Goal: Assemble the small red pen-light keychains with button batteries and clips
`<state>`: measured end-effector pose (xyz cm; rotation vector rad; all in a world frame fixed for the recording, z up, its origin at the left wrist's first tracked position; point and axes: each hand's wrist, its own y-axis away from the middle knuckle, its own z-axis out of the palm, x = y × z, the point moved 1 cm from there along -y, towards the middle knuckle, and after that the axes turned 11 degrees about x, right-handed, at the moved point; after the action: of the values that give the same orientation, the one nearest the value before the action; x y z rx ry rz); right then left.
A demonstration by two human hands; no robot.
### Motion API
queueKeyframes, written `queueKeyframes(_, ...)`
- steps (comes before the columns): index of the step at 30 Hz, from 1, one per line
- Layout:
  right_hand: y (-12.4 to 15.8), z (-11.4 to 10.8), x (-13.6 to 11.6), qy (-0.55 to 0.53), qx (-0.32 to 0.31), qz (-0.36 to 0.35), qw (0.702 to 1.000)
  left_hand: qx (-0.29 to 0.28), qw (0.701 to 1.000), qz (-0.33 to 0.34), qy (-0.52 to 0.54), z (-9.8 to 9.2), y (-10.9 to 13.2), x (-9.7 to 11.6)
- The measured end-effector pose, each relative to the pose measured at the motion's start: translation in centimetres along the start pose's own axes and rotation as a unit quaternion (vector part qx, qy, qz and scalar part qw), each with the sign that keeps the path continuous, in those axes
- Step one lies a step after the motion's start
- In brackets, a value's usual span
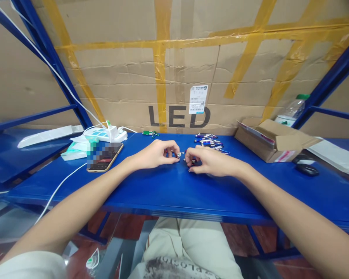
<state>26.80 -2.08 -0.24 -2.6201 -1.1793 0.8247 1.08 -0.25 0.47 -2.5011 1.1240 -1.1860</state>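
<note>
My left hand (pixel 159 154) hovers low over the blue table, thumb and fingers curled together around something small that I cannot make out. Facing it, my right hand (pixel 205 159) rests near the tabletop with bent fingers, partly covering small dark and shiny pieces. Between the hands lie a few tiny pale and metallic parts (pixel 180 154), too small to name. Just behind my right hand is a pile of blue and silver pens (pixel 208 142). A green pen-like item (pixel 150 133) lies farther back, behind my left hand.
On the left are a phone (pixel 104 158), a tissue pack (pixel 75 149) and a white power strip (pixel 107 133) with cables. At right stand an open cardboard box (pixel 275 139), a black mouse (pixel 306 169) and a plastic bottle (pixel 293 108). A large taped carton (pixel 119 77) forms the back.
</note>
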Motion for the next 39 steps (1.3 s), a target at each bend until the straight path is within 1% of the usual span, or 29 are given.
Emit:
queueKeyframes(3, 0.0, 0.1, -0.1, 0.005, -0.025, -0.002, 1.0, 0.011, 1.0, -0.011, 0.009, -0.5, -0.1, -0.1)
queueKeyframes(7, 0.0, 0.3, -0.2, 0.011, -0.042, -0.001, 0.999, 0.007, 1.0, -0.015, 0.018, -0.5, -0.2, -0.2)
queueKeyframes(11, 0.0, 0.6, -0.7, 0.017, -0.036, -0.001, 0.999, -0.005, 1.0, -0.023, 0.015, -0.3, -0.1, -0.5)
queueKeyframes(18, 0.0, 1.1, -1.3, 0.041, -0.017, -0.03, 0.999, -0.008, 1.0, -0.023, 0.011, -0.2, -0.1, -0.8)
queueKeyframes(24, -0.1, 0.9, -1.6, 0.061, -0.038, -0.02, 0.997, -0.009, 1.0, -0.019, 0.02, -0.3, -0.1, -0.5)
queueKeyframes(28, 0.0, 0.4, -1.6, 0.039, -0.058, -0.01, 0.997, -0.002, 1.0, -0.013, 0.015, -0.4, -0.1, -0.5)
queueKeyframes(33, 0.2, 0.0, -1.3, 0.006, -0.1, 0.002, 0.995, 0.0, 1.0, -0.008, 0.011, -0.4, -0.1, -0.7)
queueKeyframes(39, 0.1, 0.4, -1.9, -0.035, -0.103, 0.029, 0.994, 0.003, 1.0, -0.004, 0.012, -0.4, -0.2, -0.6)
